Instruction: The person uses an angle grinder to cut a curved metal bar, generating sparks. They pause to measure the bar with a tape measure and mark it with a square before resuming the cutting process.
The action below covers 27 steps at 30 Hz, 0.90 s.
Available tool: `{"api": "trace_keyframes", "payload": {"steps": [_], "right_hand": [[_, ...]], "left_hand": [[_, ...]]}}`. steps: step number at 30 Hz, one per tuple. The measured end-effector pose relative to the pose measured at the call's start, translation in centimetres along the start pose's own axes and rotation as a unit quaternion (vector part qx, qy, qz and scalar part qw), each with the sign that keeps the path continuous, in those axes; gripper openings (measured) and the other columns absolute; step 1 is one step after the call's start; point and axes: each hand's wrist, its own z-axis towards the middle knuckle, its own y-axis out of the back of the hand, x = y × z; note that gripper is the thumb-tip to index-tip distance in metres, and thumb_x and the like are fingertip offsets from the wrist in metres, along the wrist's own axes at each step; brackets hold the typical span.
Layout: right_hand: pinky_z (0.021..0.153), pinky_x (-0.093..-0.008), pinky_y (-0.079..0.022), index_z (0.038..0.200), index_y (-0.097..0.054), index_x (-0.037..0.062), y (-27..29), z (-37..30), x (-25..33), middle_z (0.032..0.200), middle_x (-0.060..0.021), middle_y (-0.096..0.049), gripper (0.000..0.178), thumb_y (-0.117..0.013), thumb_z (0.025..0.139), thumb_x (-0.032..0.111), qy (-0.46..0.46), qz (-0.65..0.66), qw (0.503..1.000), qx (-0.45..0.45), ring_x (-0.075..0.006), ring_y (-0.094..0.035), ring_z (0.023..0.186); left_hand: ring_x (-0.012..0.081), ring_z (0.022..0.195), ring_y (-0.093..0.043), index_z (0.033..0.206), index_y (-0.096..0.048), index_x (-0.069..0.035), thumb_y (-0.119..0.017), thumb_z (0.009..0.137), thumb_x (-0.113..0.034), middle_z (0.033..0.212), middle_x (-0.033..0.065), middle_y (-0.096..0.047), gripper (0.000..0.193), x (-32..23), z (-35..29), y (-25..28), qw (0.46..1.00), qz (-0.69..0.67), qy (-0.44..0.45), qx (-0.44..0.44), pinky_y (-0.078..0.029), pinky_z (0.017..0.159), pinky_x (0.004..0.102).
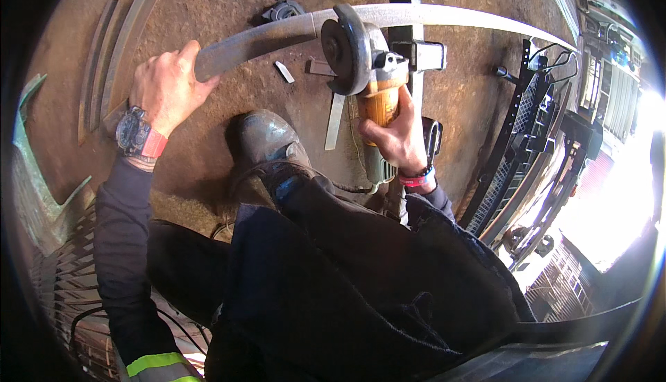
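Observation:
A long flat metal bar (pixel 270 41) stretches across the upper part of the head view, bending with the lens. My left hand (pixel 165 89), with a watch and a red band at its wrist, grips the bar's left end between thumb and fingers. My right hand (pixel 401 138) is wrapped round the yellow body of an angle grinder (pixel 380 107). The grinder's dark disc (pixel 336 48) and curved guard are beside the bar's near edge; whether the disc touches it I cannot tell. Behind the grinder, a dark steel stand (pixel 404 34) passes under the bar.
Curved metal strips (pixel 123 53) lie on the brown floor at left. A dark round part (pixel 283 10) and pale offcuts (pixel 284 72) lie beyond my boot (pixel 269 136). A cord (pixel 341 187) runs by the boot. Black metal frames (pixel 510 139) line the right side; a greenish panel (pixel 38 188) stands far left.

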Motion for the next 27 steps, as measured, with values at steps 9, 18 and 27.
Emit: {"api": "trace_keyframes", "payload": {"steps": [9, 18, 27], "right_hand": [[0.078, -0.0354, -0.055, 0.118, -0.053, -0.0019, -0.3, 0.1, 1.4, 0.096, -0.0148, -0.068, 0.059, -0.077, 0.068, 0.017, -0.031, -0.095, 0.995, -0.015, -0.0223, -0.067, 0.084], [0.075, -0.0368, -0.055, 0.116, -0.052, -0.0013, -0.4, 0.3, 0.2, 0.093, -0.0181, -0.069, 0.058, -0.078, 0.069, 0.021, 0.004, -0.103, 0.994, -0.023, -0.0254, -0.069, 0.081], [0.079, -0.0398, -0.056, 0.124, -0.051, 0.0011, -0.8, 0.8, 0.6, 0.095, -0.0203, -0.071, 0.063, -0.076, 0.069, 0.021, -0.030, -0.119, 0.992, -0.023, -0.0311, -0.072, 0.086]], "left_hand": [[0.0304, 0.069, -0.071, 0.103, -0.064, -0.008, -0.082, 0.076, -0.036, 0.071, 0.0100, -0.070, 0.043, 0.2, 0.3, -0.5, 1.000, -0.001, -0.006, -0.001, -0.057, 0.062, 0.0431], [0.0375, 0.077, -0.071, 0.106, -0.064, -0.006, -0.081, 0.077, -0.039, 0.080, 0.0191, -0.071, 0.047, 0.6, 0.3, -0.9, 1.000, -0.004, 0.004, 0.014, -0.055, 0.064, 0.0456], [0.0348, 0.073, -0.072, 0.105, -0.066, -0.005, -0.078, 0.079, -0.042, 0.075, 0.0181, -0.071, 0.047, 0.6, 0.3, -1.5, 0.999, 0.026, -0.019, -0.038, -0.058, 0.064, 0.0452]]}}
